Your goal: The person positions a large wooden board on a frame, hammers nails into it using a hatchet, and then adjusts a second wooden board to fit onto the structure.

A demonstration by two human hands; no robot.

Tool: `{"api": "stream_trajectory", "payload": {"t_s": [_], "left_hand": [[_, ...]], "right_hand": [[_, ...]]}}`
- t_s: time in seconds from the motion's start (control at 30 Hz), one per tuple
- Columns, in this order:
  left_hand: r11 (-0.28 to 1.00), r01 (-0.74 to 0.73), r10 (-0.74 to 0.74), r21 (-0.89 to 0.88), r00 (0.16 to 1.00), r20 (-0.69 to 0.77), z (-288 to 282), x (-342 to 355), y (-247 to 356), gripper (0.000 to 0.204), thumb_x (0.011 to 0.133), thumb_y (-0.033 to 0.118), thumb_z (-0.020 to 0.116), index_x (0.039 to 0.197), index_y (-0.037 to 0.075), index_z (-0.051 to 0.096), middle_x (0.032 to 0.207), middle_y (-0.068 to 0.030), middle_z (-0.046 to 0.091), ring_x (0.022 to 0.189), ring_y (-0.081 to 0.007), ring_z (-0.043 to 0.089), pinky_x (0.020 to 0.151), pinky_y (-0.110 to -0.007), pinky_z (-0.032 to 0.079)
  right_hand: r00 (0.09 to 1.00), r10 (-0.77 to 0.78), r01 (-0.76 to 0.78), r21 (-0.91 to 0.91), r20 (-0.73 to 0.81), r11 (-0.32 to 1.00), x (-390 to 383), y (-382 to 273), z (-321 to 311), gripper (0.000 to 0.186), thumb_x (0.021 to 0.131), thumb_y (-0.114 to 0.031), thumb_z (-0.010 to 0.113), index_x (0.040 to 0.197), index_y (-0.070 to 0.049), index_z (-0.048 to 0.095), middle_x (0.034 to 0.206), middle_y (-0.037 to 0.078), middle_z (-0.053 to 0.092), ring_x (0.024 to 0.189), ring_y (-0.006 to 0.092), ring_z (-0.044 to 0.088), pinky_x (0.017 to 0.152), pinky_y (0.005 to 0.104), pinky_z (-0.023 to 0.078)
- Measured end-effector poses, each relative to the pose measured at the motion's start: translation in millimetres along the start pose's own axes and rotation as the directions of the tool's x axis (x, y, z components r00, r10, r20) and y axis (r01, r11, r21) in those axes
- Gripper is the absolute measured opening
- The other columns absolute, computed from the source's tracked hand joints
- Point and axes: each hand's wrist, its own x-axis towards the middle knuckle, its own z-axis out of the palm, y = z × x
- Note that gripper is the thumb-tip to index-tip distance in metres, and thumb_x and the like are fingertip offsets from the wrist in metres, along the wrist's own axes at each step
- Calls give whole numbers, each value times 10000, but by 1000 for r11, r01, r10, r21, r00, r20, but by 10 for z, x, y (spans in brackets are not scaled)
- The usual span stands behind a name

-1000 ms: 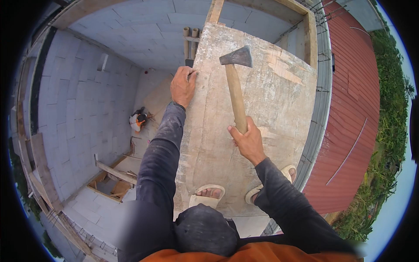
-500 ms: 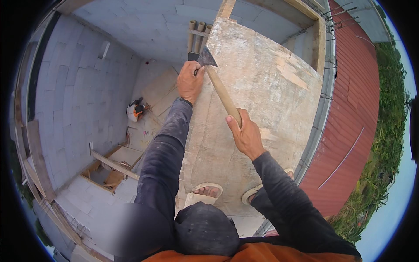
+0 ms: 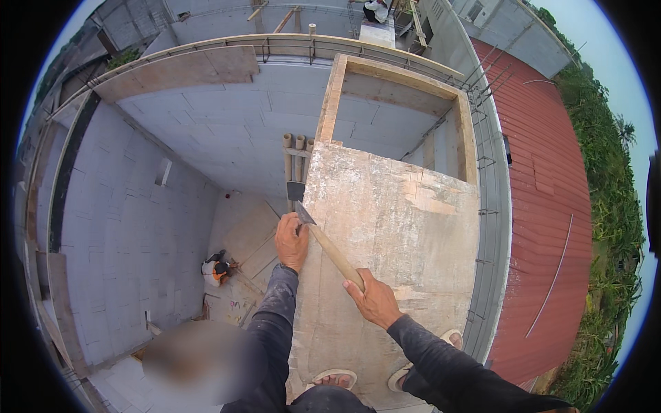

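Note:
My right hand (image 3: 376,299) is closed around the wooden handle of a hatchet (image 3: 334,255). The handle slopes up to the left, and its dark, flared metal head lies at the left edge of a worn plywood sheet (image 3: 385,213). At that same edge is my left hand (image 3: 292,242), its fingers bent and pressed together just beside the hatchet head. Whatever these fingers may hold is too small or hidden to make out. My sandalled feet stand on the plywood.
Left of the plywood is a deep drop to a lower floor, where a person (image 3: 217,270) crouches. A timber frame (image 3: 406,67) borders an opening beyond the sheet. Round poles (image 3: 299,155) stand by its far left corner. To the right run wall reinforcement and a red roof (image 3: 537,186).
The view has tilted up, so more of the far wall and timber frame shows. Both hands and the hatchet appear lower, still at the plywood's left edge. The handle slants more.

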Motion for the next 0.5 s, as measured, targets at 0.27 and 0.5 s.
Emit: {"api": "stream_trajectory", "payload": {"t_s": [0.27,0.5], "left_hand": [[998,6,-4,-56,999,37,55,34,49,194,866,47,746,1040,22,665,1068,-111,682,939,-281,682,831,-354,547],[895,441,-411,-69,875,256,-83,-179,70,494,967,371,684,1295,2,653,1279,-197,686,1186,-338,660,1027,-415,501]], "right_hand": [[999,26,-27,-18,-44,999,-3,-26,-160,505,1058,-506,535,1219,-28,540,830,240,694,805,453,700,739,529,527],[986,26,-5,130,-162,991,-174,-19,-318,538,1035,-510,550,1221,-7,522,815,271,677,817,472,694,748,527,519]]}}
